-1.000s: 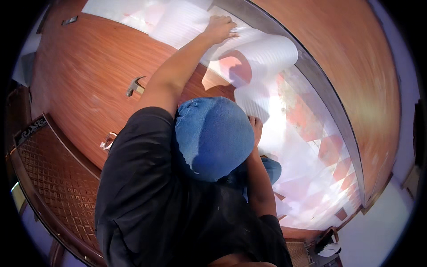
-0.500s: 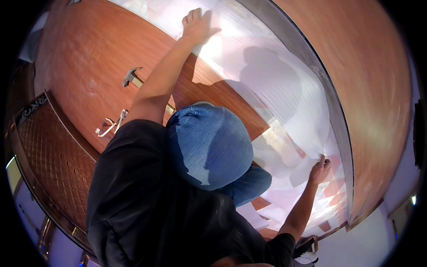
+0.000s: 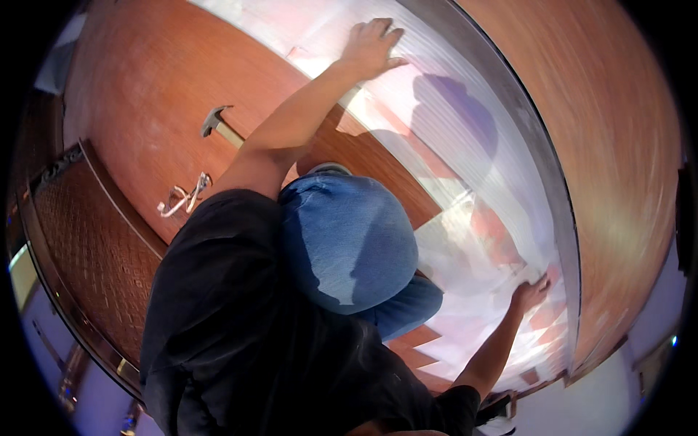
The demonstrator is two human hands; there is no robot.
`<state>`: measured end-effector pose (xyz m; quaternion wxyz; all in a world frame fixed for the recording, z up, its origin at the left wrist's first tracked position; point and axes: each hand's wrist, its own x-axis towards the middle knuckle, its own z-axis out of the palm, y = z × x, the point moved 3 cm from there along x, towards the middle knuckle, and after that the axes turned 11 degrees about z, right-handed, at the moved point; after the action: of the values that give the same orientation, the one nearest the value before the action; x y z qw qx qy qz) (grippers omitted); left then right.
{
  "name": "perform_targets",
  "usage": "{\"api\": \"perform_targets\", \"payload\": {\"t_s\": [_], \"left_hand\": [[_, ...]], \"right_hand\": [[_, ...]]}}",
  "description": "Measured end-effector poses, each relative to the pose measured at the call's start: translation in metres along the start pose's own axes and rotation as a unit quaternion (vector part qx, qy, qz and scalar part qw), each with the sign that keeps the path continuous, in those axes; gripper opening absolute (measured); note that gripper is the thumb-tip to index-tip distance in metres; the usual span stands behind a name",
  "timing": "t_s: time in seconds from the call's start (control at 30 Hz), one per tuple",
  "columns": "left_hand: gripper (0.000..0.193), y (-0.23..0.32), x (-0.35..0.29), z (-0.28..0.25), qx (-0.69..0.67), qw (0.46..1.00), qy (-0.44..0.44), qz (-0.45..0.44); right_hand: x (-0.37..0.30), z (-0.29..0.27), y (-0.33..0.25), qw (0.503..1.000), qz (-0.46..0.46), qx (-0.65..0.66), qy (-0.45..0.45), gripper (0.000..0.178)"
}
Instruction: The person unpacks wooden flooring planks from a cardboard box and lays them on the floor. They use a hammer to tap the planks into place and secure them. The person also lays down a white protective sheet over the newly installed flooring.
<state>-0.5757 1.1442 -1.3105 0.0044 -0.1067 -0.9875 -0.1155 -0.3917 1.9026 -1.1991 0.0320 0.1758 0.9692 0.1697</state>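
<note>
A whitish, see-through sheet with fine ribs [image 3: 520, 185], apparently plastic, lies along a strip between wood-look panels. My left hand [image 3: 372, 49] rests at its far end, fingers spread and pointing away from me, holding nothing. Toward the near right end, my right hand [image 3: 532, 293] is closed, its bent fingers pinching the sheet's edge. Folds run out from that grip. Reddish patches show through the layers beneath, and my shadow falls across the sheet.
A claw hammer [image 3: 217, 122] lies on the reddish-brown wood panel [image 3: 145, 94], its handle partly behind my left arm. Close by is a white-handled tool or cord [image 3: 187, 196]. A dark metal-like edge [image 3: 534, 120] borders the sheet. Patterned brown furniture [image 3: 94, 225] stands left.
My left hand has moved right, farther onto the sheet. My right hand has shifted slightly right and nearer me. The sheet has slid toward the dark edge, uncovering more reddish patches.
</note>
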Motion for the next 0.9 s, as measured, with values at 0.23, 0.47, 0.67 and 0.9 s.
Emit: {"api": "perform_targets", "payload": {"t_s": [0.23,0.47,0.67,0.9], "left_hand": [[0.067,-0.001,-0.005,0.011,0.038,0.997,0.042,0.057],[0.066,0.006,-0.007,0.011,0.048,0.996,0.042,0.067],[0.066,0.0,-0.012,0.027,0.046,0.996,0.054,0.062],[0.064,0.0,-0.013,0.028,0.048,0.994,0.06,0.077]], "right_hand": [[-0.006,0.002,-0.169,0.988,-0.123,0.087,-0.025,0.06],[-0.017,0.043,-0.133,0.982,0.087,0.116,-0.124,0.06],[-0.031,0.098,-0.05,0.792,0.538,0.288,0.012,0.055],[0.048,0.083,-0.005,0.465,0.397,0.783,0.112,0.028]]}}
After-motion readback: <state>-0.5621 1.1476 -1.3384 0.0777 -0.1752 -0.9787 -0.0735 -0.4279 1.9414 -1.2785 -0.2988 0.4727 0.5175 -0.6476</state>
